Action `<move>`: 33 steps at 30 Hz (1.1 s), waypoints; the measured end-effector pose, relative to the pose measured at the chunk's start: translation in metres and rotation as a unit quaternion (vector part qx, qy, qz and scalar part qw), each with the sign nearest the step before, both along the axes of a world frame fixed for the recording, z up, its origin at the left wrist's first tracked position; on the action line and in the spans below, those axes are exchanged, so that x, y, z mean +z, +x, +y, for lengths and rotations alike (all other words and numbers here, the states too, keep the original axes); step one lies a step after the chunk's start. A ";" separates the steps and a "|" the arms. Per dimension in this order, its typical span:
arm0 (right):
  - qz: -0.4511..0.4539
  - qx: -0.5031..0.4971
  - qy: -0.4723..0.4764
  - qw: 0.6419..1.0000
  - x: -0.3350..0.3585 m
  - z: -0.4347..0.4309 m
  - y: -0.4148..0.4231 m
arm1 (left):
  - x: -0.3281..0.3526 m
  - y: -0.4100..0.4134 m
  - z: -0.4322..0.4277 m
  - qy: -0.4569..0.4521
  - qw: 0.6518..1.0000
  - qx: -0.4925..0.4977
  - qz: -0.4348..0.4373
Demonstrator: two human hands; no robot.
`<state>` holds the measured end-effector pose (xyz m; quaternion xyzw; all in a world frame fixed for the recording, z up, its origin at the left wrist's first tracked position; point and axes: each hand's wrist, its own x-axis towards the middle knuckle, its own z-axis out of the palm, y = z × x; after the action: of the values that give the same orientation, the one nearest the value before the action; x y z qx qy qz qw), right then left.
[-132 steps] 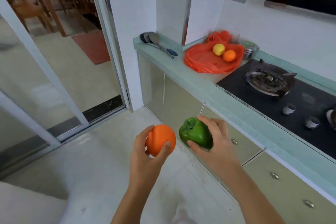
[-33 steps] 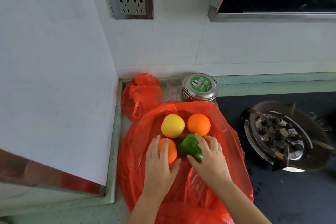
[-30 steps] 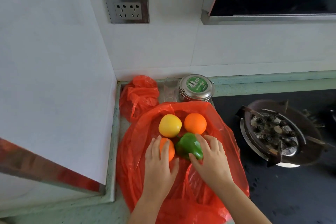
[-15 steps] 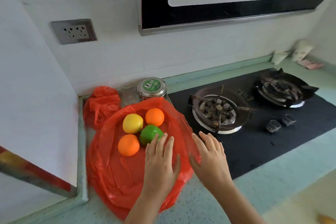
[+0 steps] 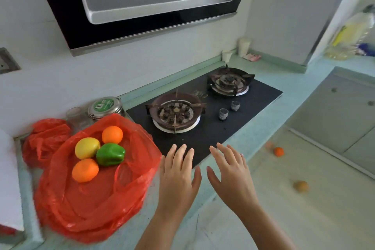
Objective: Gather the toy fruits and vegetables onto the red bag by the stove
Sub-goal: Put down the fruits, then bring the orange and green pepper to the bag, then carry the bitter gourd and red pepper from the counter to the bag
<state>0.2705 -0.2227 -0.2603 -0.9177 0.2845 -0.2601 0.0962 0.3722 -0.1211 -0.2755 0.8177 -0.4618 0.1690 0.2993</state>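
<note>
Both now empty: left hand [image 5: 178, 176] and right hand [image 5: 231, 176], fingers spread, off the green pepper [image 5: 110, 154] and orange [image 5: 85, 170], left on the red bag [image 5: 91, 205] at the counter's left end beside the lemon [image 5: 87, 148]. More orange fruit [image 5: 279, 152] waiting on the floor; stove [image 5: 203, 119] alongside, nothing blocking.

The bag [image 5: 91, 205] is red, holding two orange fruits [image 5: 112, 134] [image 5: 85, 170], a yellow lemon [image 5: 87, 148] and a green pepper [image 5: 110, 154]. Right of it, the stove [image 5: 257, 95] is black on a pale green counter [image 5: 300, 85].
</note>
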 end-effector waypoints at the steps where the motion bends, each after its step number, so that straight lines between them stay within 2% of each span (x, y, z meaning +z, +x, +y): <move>1: -0.007 -0.010 -0.002 1.000 0.003 -0.004 -0.015 | 0.002 -0.012 -0.006 -0.001 1.000 -0.009 -0.002; 9: -0.069 -0.113 -0.028 0.991 0.018 -0.042 -0.132 | 0.020 -0.113 -0.063 -0.013 0.995 -0.100 -0.011; 18: -0.072 -0.228 -0.037 0.970 0.025 -0.084 -0.244 | 0.026 -0.210 -0.133 0.008 0.977 -0.213 -0.008; 33: -0.060 -0.400 -0.032 0.914 0.004 -0.145 -0.343 | 0.001 -0.281 -0.242 0.027 0.939 -0.340 -0.027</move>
<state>-0.0721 -0.3672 -0.2566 -0.7122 0.6131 -0.3407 -0.0283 0.0916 -0.3627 -0.2741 0.6144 -0.7248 0.0668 0.3045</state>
